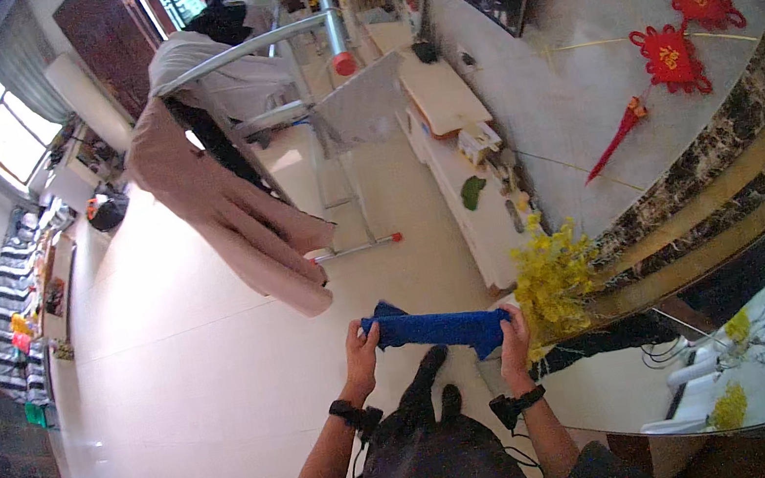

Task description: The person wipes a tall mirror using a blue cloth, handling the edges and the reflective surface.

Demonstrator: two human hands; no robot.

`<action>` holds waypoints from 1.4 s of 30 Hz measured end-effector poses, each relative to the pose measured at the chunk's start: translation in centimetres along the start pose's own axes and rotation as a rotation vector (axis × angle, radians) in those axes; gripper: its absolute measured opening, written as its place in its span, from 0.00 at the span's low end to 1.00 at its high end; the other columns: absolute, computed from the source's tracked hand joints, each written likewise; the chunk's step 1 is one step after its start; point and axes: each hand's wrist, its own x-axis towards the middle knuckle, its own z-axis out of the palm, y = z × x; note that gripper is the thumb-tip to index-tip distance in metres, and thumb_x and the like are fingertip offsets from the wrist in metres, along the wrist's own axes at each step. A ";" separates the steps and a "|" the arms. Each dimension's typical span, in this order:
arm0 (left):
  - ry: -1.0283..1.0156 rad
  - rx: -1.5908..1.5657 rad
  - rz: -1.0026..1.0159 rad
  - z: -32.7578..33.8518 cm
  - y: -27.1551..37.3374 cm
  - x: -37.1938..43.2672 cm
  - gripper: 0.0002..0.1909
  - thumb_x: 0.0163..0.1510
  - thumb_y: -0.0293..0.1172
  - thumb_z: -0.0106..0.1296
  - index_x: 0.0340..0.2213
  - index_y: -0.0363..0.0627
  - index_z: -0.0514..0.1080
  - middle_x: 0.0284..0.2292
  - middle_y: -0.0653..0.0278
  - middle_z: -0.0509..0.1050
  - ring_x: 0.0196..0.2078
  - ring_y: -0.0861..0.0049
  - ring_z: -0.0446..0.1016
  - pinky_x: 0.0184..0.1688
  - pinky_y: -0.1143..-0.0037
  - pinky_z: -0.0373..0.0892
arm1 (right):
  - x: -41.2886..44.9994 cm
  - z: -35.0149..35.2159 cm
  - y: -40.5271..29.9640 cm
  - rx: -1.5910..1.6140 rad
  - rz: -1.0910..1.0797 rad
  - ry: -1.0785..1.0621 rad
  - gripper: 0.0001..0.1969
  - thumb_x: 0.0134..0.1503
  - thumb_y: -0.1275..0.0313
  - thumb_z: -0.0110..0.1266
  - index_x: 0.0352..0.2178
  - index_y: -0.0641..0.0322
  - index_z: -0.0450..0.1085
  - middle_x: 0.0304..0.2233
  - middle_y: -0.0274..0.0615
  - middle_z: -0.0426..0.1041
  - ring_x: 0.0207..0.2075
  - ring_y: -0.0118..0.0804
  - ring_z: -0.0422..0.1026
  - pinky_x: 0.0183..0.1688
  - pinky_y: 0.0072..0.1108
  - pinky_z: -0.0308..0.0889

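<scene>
A dark blue cloth point(444, 328) is stretched sideways between my hands, folded into a narrow band with one corner sticking up at the left and another hanging at the right. My left hand point(364, 353) pinches its left end. The right end is gripped by my right hand point(514, 338), close to a bunch of yellow artificial flowers point(555, 276). Both wrists wear black straps with small devices and cables. Beyond the cloth, a brownish-pink garment point(230, 210) hangs over a metal clothes rack point(303, 106) with red end caps.
A long white low cabinet point(455, 206) with small items runs along the right wall. Red knotted ornaments point(669, 59) hang there. At lower right lies a reflective glass or mirror surface point(762, 345). A striped cloth point(16, 316) hangs at far left. A person's legs show at lower left.
</scene>
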 end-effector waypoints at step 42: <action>0.886 -0.117 0.365 -63.5 16.0 -0.9 0.09 0.59 0.34 0.47 0.36 0.40 0.66 0.27 0.67 0.71 0.31 0.86 0.66 0.35 0.83 0.62 | -13.6 69.6 -5.2 0.011 0.012 -0.961 0.10 0.58 0.75 0.50 0.42 0.64 0.68 0.34 0.33 0.71 0.34 0.23 0.69 0.35 0.13 0.64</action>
